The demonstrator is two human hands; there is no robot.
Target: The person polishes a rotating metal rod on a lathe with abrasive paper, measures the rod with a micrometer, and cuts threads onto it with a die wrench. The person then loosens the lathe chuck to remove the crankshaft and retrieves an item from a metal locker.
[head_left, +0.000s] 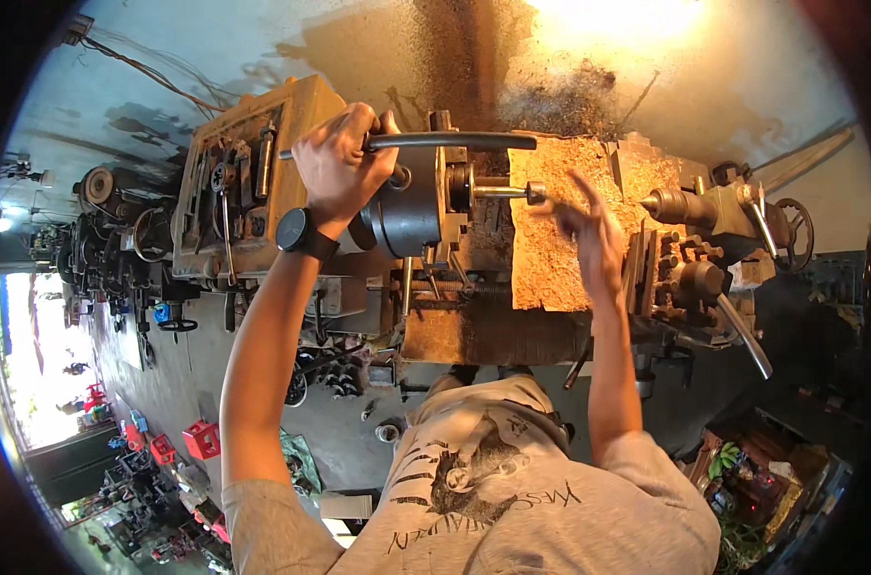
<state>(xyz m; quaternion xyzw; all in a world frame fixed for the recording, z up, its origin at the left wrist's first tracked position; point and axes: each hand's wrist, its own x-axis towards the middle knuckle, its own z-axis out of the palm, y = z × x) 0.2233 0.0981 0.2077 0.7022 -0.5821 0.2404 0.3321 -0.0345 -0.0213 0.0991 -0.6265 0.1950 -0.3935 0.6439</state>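
Above, we see the left hand gripping a long dark bar over the chuck; the right hand hovers open beside a metal rod.

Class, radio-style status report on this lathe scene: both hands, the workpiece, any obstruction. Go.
Left hand gripping long chuck key bar at chuck. Right hand open, fingers at metal rod in chuck. Shavings on carriage; nothing blocking.

left hand raised, fingers curled shut, right hand open, blurred
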